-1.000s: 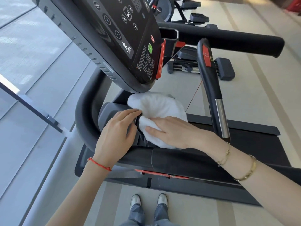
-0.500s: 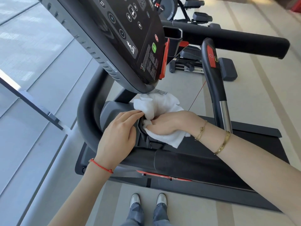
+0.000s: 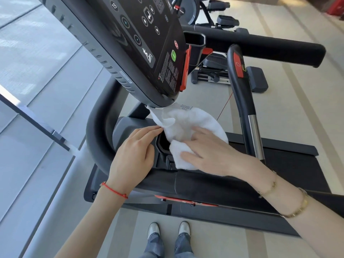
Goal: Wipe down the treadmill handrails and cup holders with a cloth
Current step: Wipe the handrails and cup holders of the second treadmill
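Head cam: right hand point(image 3: 210, 153) lies flat, fingers straight, pressing the white cloth point(image 3: 188, 127) over the cup holder point(image 3: 162, 144). Left hand point(image 3: 134, 155) rests beside it, fingers straight, fingertips touching the cloth's edge.

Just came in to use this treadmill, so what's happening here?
A person is wiping it down. Their right hand presses a white cloth flat over the cup holder below the console. The left hand rests beside it, fingertips touching the cloth's edge. The handrails are untouched right now.
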Demonstrator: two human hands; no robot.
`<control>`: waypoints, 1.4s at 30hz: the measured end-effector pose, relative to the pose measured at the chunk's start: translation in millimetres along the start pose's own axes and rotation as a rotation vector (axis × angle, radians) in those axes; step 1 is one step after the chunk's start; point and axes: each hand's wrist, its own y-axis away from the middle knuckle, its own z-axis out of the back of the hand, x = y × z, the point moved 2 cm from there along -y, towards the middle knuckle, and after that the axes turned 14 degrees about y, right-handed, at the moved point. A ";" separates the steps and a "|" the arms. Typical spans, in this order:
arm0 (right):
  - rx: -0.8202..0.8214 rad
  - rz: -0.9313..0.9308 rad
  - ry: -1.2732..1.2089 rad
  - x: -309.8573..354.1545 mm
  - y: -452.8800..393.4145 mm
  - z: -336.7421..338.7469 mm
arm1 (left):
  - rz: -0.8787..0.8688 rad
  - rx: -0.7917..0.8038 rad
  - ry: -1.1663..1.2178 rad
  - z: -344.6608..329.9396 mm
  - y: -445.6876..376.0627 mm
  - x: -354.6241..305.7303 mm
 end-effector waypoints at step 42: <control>-0.255 -0.603 -0.695 -37.6 -62.4 2.8 | 0.052 -0.039 0.022 -2.3 0.6 -5.8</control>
